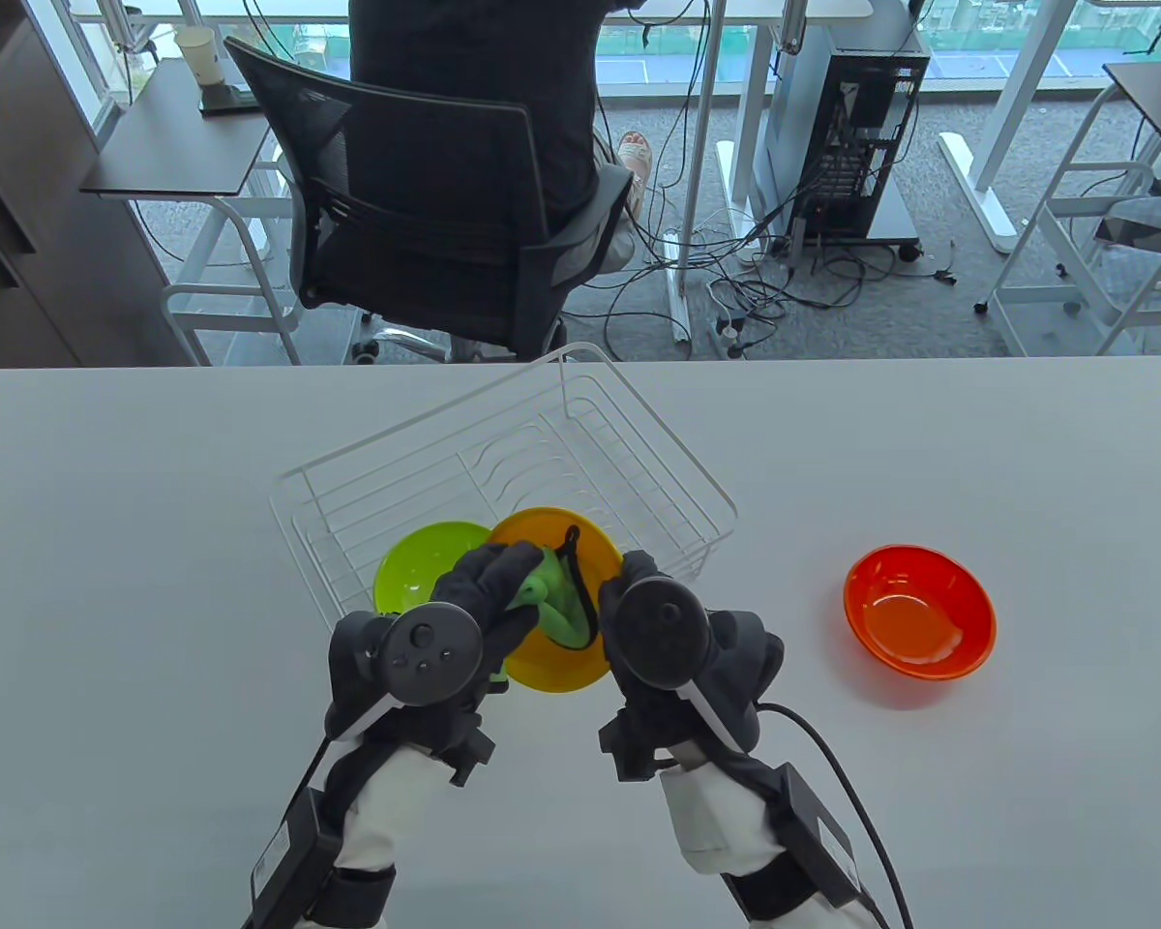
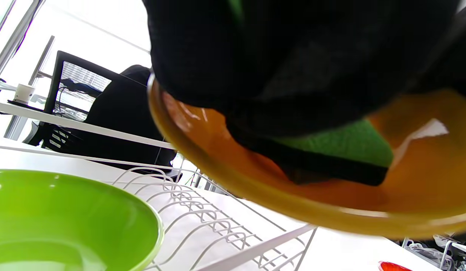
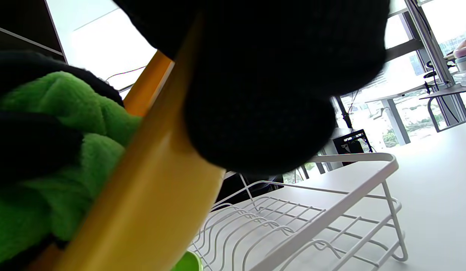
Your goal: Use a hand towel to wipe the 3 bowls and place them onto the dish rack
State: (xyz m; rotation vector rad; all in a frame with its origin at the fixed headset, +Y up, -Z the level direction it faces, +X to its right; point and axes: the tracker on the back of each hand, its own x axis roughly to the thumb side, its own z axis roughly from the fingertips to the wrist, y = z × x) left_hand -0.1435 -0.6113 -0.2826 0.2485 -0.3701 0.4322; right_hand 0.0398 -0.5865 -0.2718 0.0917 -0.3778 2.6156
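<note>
Both raised: right hand (image 1: pixel 682 644) grips orange bowl (image 1: pixel 542 668), left hand (image 1: pixel 445 629) presses bunched green towel (image 1: pixel 556 605) inside

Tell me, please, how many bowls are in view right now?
3: a green bowl inside the dish rack, an orange bowl held in the hands and being wiped, and a red bowl on the table to the right.

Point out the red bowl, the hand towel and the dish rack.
red bowl (image 1: pixel 919 610), table view, on its inner bottom.
hand towel (image 1: pixel 553 605), table view, on the green cloth inside the orange bowl.
dish rack (image 1: pixel 639 416), table view, on the white wire of its right wall.
</note>
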